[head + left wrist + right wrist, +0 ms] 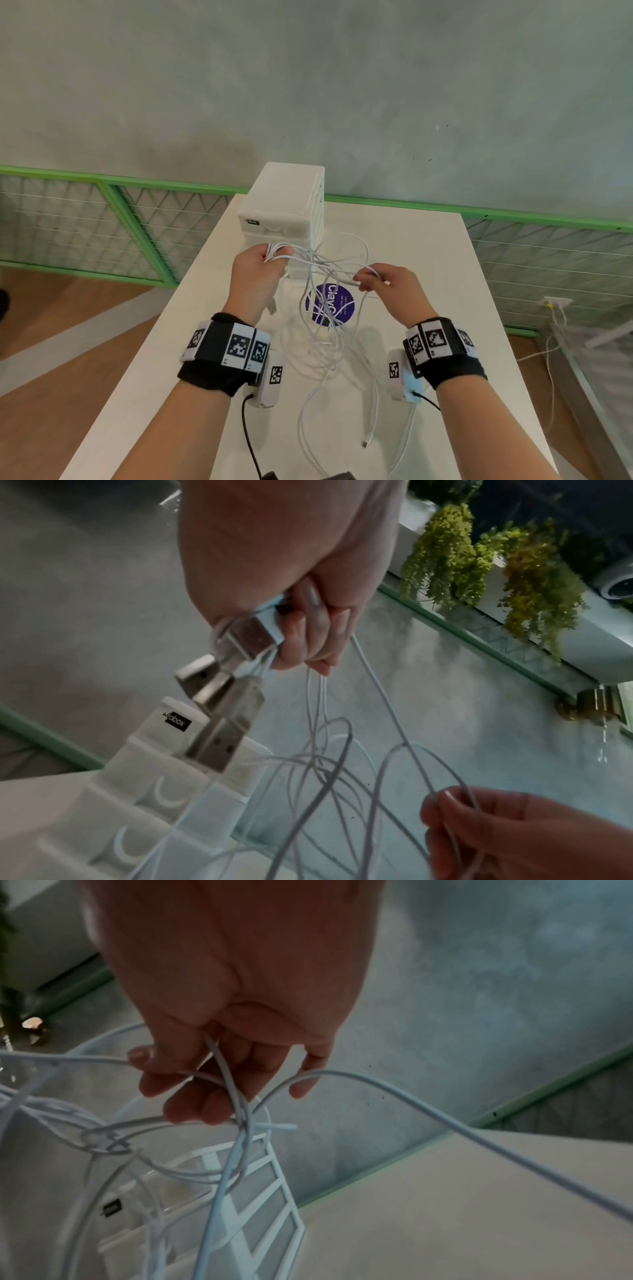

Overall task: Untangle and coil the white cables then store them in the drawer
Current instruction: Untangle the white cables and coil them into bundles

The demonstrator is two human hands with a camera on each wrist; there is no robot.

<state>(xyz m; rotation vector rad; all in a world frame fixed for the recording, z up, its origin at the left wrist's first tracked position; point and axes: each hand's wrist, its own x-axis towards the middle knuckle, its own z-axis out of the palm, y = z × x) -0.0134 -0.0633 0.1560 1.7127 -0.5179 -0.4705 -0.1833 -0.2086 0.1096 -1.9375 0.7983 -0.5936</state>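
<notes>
White cables (pixel 329 329): my left hand (pixel 260 274) grips the plug ends; my right hand (pixel 390 287) pinches one strand; tangle hangs between them to the tabletop (pixel 445 342), drawer unit (pixel 284 202) just behind

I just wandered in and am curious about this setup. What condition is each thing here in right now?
white cables: still tangled, strung between both hands, the rest trailing on the table.
USB plugs: bunched together, sticking out of the left hand.
left hand: grips the plug ends.
right hand: pinches a cable loop.
drawer unit: upright on the table, visible drawers closed.
purple sticker: flat on the table, partly covered by cables.
</notes>
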